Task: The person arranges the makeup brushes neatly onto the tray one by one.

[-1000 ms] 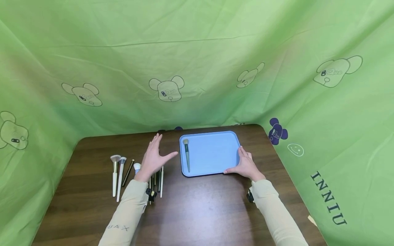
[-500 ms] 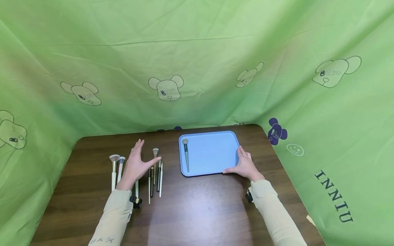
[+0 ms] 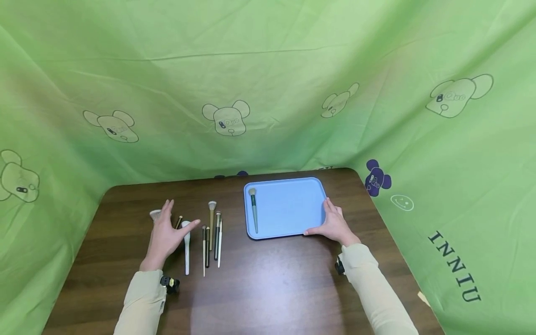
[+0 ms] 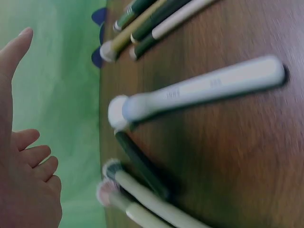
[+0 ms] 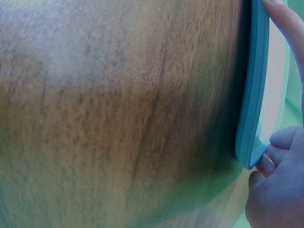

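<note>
Blue, rectangular and round-cornered, a shallow tray (image 3: 289, 209) lies on the dark brown wood-grain surface (image 3: 259, 288), bearing one green-handled brush with tan bristles (image 3: 254, 211) along its left side. The right hand (image 3: 335, 227) keeps its grip on the tray's near right corner, thumb at the near edge, fingers at the right one. Left of the tray, five slender brushes (image 3: 211, 232) with mixed handles lie side by side, then a white-handled brush with a white head (image 3: 187, 251). The left hand (image 3: 164, 235) has just shifted leftward, uncovering that white one; its grip is released, thumb and fingers spread, holding nothing. This seems to put the leftmost brushes within reach: a pale-bristled brush (image 3: 155, 215) and a thin dark brush (image 3: 178, 221), both partly hidden by it. Green printed cloth (image 3: 276, 151) hangs behind.
</note>
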`<state>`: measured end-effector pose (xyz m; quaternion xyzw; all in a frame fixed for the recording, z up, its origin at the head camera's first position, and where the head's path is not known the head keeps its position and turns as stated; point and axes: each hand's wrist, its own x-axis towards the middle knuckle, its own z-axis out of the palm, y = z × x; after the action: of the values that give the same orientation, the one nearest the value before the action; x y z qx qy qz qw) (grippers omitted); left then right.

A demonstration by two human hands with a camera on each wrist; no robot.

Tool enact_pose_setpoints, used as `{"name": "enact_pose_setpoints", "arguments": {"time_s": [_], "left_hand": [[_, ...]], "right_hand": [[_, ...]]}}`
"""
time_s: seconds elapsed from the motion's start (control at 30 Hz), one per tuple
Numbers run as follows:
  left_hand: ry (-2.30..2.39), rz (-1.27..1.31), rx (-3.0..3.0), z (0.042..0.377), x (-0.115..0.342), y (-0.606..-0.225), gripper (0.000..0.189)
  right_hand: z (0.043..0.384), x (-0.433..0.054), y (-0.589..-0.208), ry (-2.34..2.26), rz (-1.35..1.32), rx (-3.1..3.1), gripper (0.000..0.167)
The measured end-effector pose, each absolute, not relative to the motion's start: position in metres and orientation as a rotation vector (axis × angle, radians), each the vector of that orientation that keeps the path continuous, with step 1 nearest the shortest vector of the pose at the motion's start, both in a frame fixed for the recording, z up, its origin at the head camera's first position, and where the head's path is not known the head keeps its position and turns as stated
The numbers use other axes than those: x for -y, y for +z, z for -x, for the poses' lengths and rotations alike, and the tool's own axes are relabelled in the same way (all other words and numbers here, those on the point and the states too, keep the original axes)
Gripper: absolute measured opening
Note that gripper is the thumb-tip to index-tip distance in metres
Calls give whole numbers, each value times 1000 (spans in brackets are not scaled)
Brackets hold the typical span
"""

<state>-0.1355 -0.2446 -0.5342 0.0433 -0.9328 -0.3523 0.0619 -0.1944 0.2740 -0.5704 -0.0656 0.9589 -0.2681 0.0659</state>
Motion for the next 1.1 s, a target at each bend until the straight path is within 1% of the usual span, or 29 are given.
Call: {"name": "enact_pose_setpoints", "arguments": {"time_s": [0.2,0.4,0.63,0.97,1.1], "left_hand": [[-1059,-192,2804,126,259,-535,112],[-1030,-238,2753,122,271,-540,102],[-1019,-333,2744,115,284,-547,96],[-976,-470,2723,108,295,-561,64],[-969,-530,2745,106,297,-562,61]], "right_hand": [[194,-274,-572,-805,198,-2894,146],[194,-275,-573,-790,192,-2897,146],[195,-275,-571,-792,197,-2894,147],[195,-275,-569,-787,190,-2891,147],[195,-275,-569,-791,188,-2888,147]]}}
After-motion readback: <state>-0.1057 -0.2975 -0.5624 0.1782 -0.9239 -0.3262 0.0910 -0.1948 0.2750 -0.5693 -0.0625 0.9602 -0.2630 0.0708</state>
